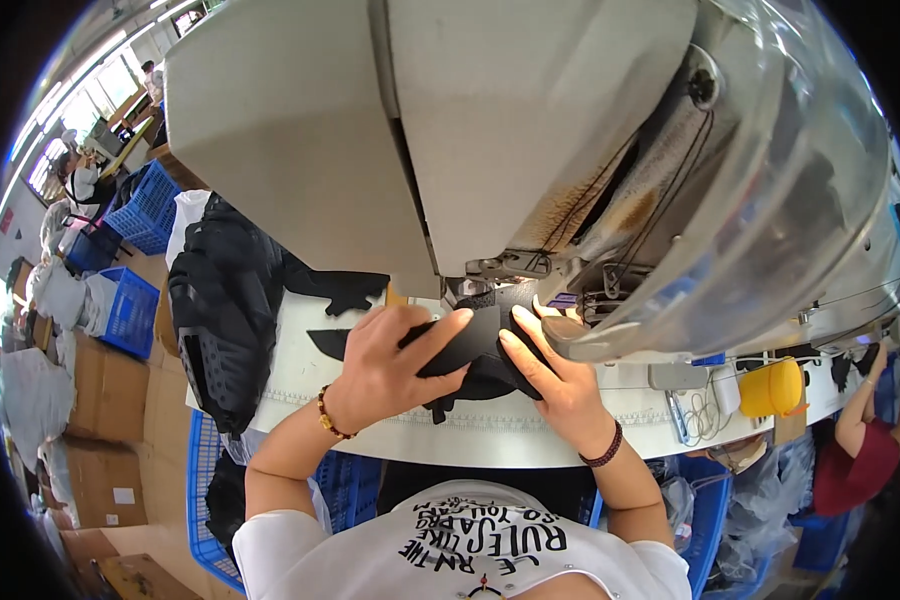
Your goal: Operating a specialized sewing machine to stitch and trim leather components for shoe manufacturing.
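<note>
Here, pressed flat on the white sewing table (300, 385): black fabric piece (475, 340), long axis left to right, far edge under the sewing machine head (530, 130). Left hand (395, 365) fingers together across its left half; right hand (555, 375) fingers extended, pinning its right end, nearer the needle.

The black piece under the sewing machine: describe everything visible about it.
The black piece looks like a flat, matte, flexible panel, slightly curved, lying on the white table below the sewing machine head. The left hand presses its left part, the right hand its right; darker folds hang at its lower edge.
</note>
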Available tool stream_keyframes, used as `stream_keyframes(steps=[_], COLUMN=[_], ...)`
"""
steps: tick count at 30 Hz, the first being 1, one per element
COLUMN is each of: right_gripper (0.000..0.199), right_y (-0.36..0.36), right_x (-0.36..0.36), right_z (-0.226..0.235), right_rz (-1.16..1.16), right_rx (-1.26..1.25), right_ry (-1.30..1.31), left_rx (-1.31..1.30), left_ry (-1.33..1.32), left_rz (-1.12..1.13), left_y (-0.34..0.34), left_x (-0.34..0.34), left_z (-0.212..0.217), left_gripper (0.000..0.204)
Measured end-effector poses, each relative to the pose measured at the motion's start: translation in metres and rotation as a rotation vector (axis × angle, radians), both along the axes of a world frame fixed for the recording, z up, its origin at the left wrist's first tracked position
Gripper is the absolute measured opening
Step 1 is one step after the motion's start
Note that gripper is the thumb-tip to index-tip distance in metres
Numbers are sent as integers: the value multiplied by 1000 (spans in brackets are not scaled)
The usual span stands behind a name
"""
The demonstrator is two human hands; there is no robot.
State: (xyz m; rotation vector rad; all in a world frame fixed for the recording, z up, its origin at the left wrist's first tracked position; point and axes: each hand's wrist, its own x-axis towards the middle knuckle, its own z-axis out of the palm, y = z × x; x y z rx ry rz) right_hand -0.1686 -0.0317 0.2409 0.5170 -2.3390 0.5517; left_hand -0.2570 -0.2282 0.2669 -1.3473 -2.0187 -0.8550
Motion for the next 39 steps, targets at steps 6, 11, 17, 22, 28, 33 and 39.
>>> stream_keyframes(steps=[6,11,17,22,28,33,39], right_gripper=[27,37,52,31,50,53,56], right_y=[-3,-3,-3,-1,-3,-2,-7], right_x=[0,4,5,1,7,8,4], right_z=[1,-5,-3,5,1,0,2], right_rz=[12,28,39,40,12,15,-21], right_rx=[-23,-52,-76,59,-52,-70,-151], right_ry=[-4,-25,-86,30,-114,-200,-212], left_rx=[-159,-244,-228,-260,-302,-310,-287], left_ry=[100,207,204,236,222,201,87], left_rz=[-28,-37,-5,-28,-24,-25,-37], left_y=[3,7,11,11,12,12,12], left_x=[2,0,2,2,4,8,0], left_z=[2,2,-1,2,6,16,23], left_gripper=[41,33,30,29,32,32,29])
